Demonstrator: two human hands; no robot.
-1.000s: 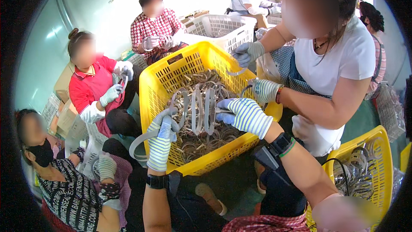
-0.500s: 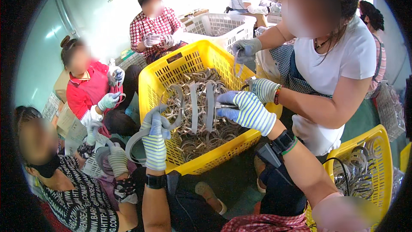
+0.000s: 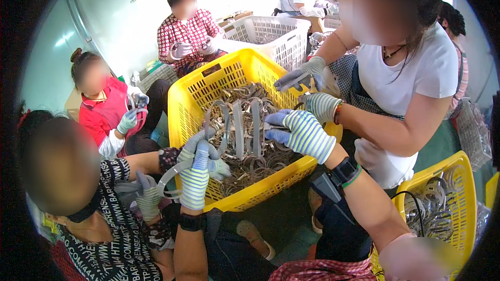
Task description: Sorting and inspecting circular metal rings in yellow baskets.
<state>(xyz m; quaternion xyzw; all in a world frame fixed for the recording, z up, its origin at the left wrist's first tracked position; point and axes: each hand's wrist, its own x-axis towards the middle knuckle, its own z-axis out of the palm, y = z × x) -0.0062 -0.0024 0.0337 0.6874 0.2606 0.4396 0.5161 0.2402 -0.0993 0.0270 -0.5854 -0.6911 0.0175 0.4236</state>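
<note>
My left hand (image 3: 197,174), in a striped glove, is closed on a curved metal band (image 3: 171,177) that loops out to its left. Another curved band (image 3: 225,125) rises beside its fingertips. My right hand (image 3: 302,132), gloved alike, pinches the end of a metal piece at the fingertips, partly hidden by the fingers. Two upright grey strips (image 3: 238,129) stand between my hands; whether they join the held pieces I cannot tell. Below lies a heap of metal bands with small fittings (image 3: 250,171), like hose clamps, in a yellow basket (image 3: 260,195).
A co-worker's gloved hand (image 3: 219,169) reaches into the basket just beyond my left hand. Opposite at right, a co-worker's hands (image 3: 307,75) work with a metal piece over the rim. A second yellow basket (image 3: 471,198) holds bands at right; a white crate (image 3: 297,47) stands behind.
My left hand has shifted slightly right with its band; my right hand has hardly moved. The left co-worker has leaned in, one hand now in the basket. The right co-worker's upper hand has lowered.
</note>
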